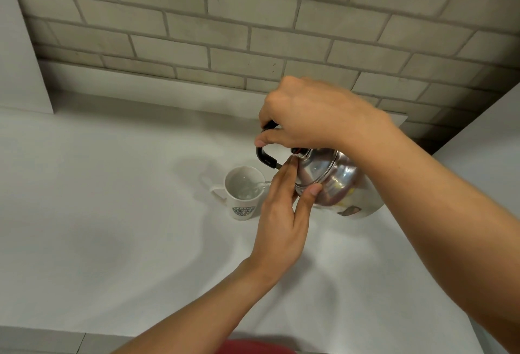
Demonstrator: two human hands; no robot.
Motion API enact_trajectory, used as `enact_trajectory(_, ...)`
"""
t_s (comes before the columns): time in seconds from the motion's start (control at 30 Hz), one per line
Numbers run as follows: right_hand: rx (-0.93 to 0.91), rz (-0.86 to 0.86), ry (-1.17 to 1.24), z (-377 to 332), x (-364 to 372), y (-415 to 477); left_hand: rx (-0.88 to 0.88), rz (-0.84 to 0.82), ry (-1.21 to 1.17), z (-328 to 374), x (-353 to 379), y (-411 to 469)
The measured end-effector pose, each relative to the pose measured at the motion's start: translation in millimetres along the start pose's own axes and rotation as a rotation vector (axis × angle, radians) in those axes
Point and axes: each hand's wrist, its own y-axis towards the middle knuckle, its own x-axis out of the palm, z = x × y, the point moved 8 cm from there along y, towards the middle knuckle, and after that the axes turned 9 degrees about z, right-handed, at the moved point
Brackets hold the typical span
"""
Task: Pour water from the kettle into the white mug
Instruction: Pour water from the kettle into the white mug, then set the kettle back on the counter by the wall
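The shiny round stainless-steel kettle (332,182) is hanging tilted to the left above the white desk (112,227), its mouth leaning over the white ceramic mug with a green round emblem (244,194). The right hand (315,117) is coming down from above, its fingers (270,140) curled tight around the kettle's black curved handle (266,158). The left hand (281,213) is reaching in from the near side; its fingers are lying straight and pressed together against the kettle's lid, with the thumb (311,196) pressing on the steel body. That hand is standing between the camera and the kettle's mouth, hiding most of it, so only a thin stream of water (260,185) is showing at the mug's right rim. The mug is standing upright on the desk just left of the kettle, its handle pointing left and water glinting inside. A grey brick wall (253,21) is running along the far side of the desk.
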Motion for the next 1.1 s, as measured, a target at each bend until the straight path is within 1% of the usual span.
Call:
enact_trajectory(0.27,0.008,0.089,0.123,18.6,6.0,-18.1,-0.015,-0.14,0.062,-9.3,3.7,0.5)
enact_trajectory(0.5,0.021,0.334,0.283,45.5,3.9,-52.9,0.083,-0.241,0.203,-5.5,7.2,6.6)
enact_trajectory(0.57,0.047,0.418,0.309,55.5,5.6,-66.4,0.139,-0.215,0.182,0.9,2.1,10.6)
enact_trajectory(0.63,0.112,0.518,0.357,66.6,8.9,-81.8,0.198,-0.123,0.154,7.0,-8.5,17.0)
enact_trajectory(0.7,0.198,0.596,0.439,77.0,15.2,-96.2,0.218,-0.015,0.139,10.7,-19.6,26.2)
enact_trajectory(0.77,0.252,0.66,0.5,83.0,22.9,-107.2,0.21,0.043,0.156,12.2,-26.6,38.7)
enact_trajectory(0.83,0.282,0.707,0.531,87.2,30.7,-114.2,0.214,-0.012,0.216,14.3,-23.3,51.2)
enact_trajectory(0.97,0.309,0.762,0.575,92.6,44.7,-119.2,0.277,-0.212,0.272,22.6,-7.8,66.9)
enact_trajectory(1.03,0.309,0.776,0.588,97.3,49.3,-120.0,0.308,-0.247,0.262,25.9,-3.0,71.4)
enact_trajectory(1.1,0.313,0.779,0.604,102.1,54.0,-119.0,0.322,-0.244,0.256,26.4,-1.6,76.5)
